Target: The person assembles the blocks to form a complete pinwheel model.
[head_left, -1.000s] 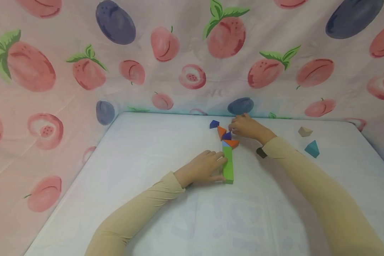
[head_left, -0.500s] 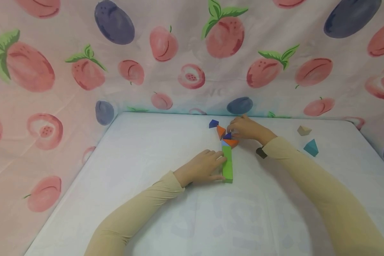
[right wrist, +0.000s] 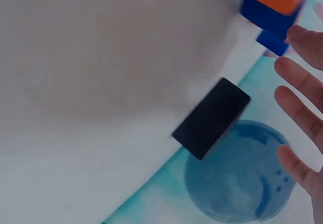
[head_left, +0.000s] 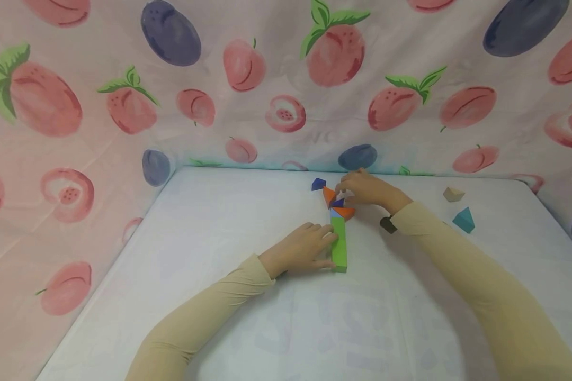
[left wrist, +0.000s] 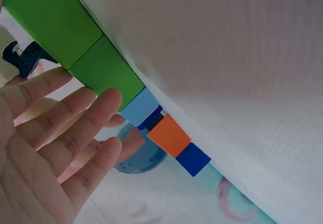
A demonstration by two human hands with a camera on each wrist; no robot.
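My left hand (head_left: 301, 247), fingers spread, touches two green blocks (head_left: 339, 253) lying end to end. My right hand (head_left: 366, 189) has its fingers parted beside the dark blue block (head_left: 337, 203) between orange blocks (head_left: 346, 212); touching, I can't tell.

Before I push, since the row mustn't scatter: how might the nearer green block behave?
The nearer green block looks stiff, given its crisp edges. Flat faces suggest sliding, not rolling. Pushed forward, it may shift the farther green block it abuts.

Green blocks (head_left: 339, 255) look smooth, matt. Black block (head_left: 387, 225), right: same. Far curtain (head_left: 286, 69) and both sleeves (head_left: 205, 312) look like cloth, lightly creased.
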